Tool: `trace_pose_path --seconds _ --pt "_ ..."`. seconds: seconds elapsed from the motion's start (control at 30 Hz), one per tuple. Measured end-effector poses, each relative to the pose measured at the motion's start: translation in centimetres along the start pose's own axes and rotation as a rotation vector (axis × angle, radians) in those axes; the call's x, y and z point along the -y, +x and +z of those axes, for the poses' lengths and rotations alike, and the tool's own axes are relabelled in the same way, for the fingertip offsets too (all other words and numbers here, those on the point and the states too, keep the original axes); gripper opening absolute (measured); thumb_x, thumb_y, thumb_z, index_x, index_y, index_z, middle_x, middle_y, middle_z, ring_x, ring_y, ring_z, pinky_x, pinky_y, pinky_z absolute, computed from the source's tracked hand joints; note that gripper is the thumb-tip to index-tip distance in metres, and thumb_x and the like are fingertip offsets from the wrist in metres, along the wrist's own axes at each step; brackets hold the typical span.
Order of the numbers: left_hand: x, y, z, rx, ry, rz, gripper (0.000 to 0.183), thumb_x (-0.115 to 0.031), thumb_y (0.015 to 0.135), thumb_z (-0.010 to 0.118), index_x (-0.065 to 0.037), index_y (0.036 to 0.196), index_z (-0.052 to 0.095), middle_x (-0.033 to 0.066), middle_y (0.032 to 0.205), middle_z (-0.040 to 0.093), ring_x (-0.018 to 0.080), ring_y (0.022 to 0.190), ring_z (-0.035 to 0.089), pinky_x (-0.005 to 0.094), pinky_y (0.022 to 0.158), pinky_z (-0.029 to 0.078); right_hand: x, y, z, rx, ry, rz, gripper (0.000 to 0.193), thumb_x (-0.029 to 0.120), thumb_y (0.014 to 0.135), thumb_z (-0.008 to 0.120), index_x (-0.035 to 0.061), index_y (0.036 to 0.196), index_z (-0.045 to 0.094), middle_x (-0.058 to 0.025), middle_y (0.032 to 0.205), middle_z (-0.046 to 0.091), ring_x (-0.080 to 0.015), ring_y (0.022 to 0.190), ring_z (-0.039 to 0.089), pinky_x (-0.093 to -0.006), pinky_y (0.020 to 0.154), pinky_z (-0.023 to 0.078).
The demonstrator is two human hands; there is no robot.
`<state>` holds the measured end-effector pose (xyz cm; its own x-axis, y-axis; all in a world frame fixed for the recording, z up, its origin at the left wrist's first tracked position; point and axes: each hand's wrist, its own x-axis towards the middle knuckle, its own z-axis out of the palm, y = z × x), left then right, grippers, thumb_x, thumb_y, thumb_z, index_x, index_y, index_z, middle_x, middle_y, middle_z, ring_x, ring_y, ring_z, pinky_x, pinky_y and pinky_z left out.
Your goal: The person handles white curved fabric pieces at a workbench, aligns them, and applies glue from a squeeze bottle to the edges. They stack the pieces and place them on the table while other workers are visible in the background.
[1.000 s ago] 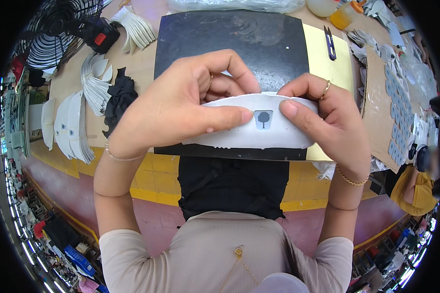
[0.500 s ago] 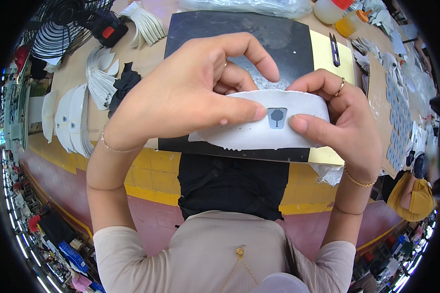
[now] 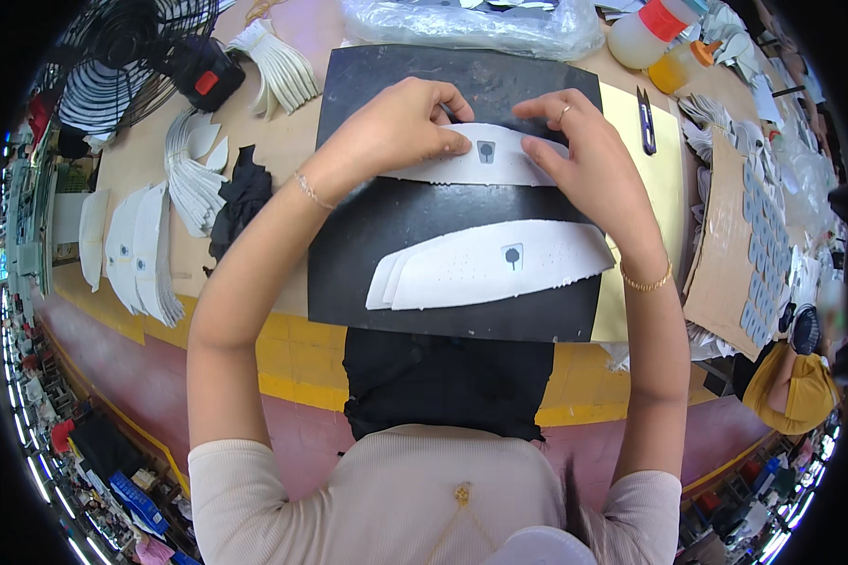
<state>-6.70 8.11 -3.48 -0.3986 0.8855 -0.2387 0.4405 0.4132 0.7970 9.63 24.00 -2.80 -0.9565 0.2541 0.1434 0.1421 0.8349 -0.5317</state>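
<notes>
At the far part of the black mat point(image 3: 443, 212), my left hand point(image 3: 400, 127) pinches a curved white fabric piece point(image 3: 433, 169) between thumb and fingers. A small grey-blue patch with a dark tree point(image 3: 486, 152) sits at the piece's middle. My right hand point(image 3: 594, 160) is at its right end, thumb against the white surface and index finger stretched out away from it. Nearer to me, a few more white pieces point(image 3: 462, 273) lie overlapped on the mat. The top one bears a like patch point(image 3: 512, 256).
White stacks point(image 3: 193, 179) and patched pieces point(image 3: 146, 250) lie on the left, beside a black cloth point(image 3: 240, 202) and a fan point(image 3: 122, 56). Thread snips point(image 3: 646, 122) rest on yellow sheet point(image 3: 664, 207). Cardboard point(image 3: 721, 254) with patches, and bottles point(image 3: 683, 71), stand right.
Both hands have moved away from me and lower to the mat, with a white piece. The overlapped white pieces on the near part of the mat now show. My right fingers have spread.
</notes>
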Motion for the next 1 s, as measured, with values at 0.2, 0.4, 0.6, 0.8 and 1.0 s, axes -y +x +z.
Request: trace_pose_path --seconds 0.2,0.4,0.6,0.8,1.0 --pt "-0.2 0.2 0.3 -0.054 0.133 0.001 0.028 -0.013 0.079 0.072 0.003 0.102 0.068 0.0091 0.075 0.067 0.0131 0.065 0.061 0.0264 0.065 0.048 0.9 -1.1 0.5 0.159 -0.189 -0.27 0.041 -0.009 0.082 0.051 0.0058 0.116 0.07 -0.0105 0.111 0.061 -0.0279 0.103 0.059 -0.0369 0.095 0.047" --pt "0.4 -0.2 0.7 -0.107 0.117 0.047 0.029 -0.012 0.08 0.071 0.003 0.104 0.068 0.0124 0.079 0.068 0.0157 0.073 0.063 0.0291 0.071 0.05 1.5 -0.6 -0.1 0.226 -0.239 -0.291 0.046 -0.006 0.079 0.054 0.0079 0.12 0.069 -0.0084 0.11 0.06 -0.0248 0.1 0.058 -0.0356 0.094 0.047" --pt "0.3 -0.6 1.1 -0.115 -0.047 0.021 0.025 -0.008 0.085 0.07 0.002 0.108 0.066 0.008 0.086 0.068 0.0102 0.079 0.06 0.0261 0.073 0.05 1.5 -0.3 -0.1 0.212 -0.222 -0.287 0.046 -0.006 0.077 0.055 0.007 0.118 0.069 -0.0076 0.108 0.06 -0.0249 0.099 0.058 -0.0355 0.092 0.047" --pt "-0.5 -0.7 0.8 -0.07 -0.213 0.049 0.029 -0.007 0.088 0.068 -0.001 0.116 0.062 0.0035 0.089 0.065 0.0062 0.078 0.057 0.0219 0.069 0.047 0.6 -0.5 0.2 0.15 -0.166 -0.32 0.039 -0.003 0.077 0.057 0.0044 0.112 0.07 -0.0088 0.106 0.06 -0.0256 0.099 0.058 -0.0374 0.086 0.048" --pt "0.3 -0.9 0.7 -0.026 -0.332 0.017 0.035 -0.008 0.092 0.063 -0.005 0.126 0.056 0.0008 0.088 0.064 0.0034 0.077 0.055 0.0192 0.067 0.043 0.2 0.2 -0.2 0.224 0.095 -0.046 0.032 -0.003 0.086 0.054 0.0034 0.113 0.069 -0.0107 0.115 0.058 -0.0279 0.106 0.055 -0.0371 0.095 0.044"
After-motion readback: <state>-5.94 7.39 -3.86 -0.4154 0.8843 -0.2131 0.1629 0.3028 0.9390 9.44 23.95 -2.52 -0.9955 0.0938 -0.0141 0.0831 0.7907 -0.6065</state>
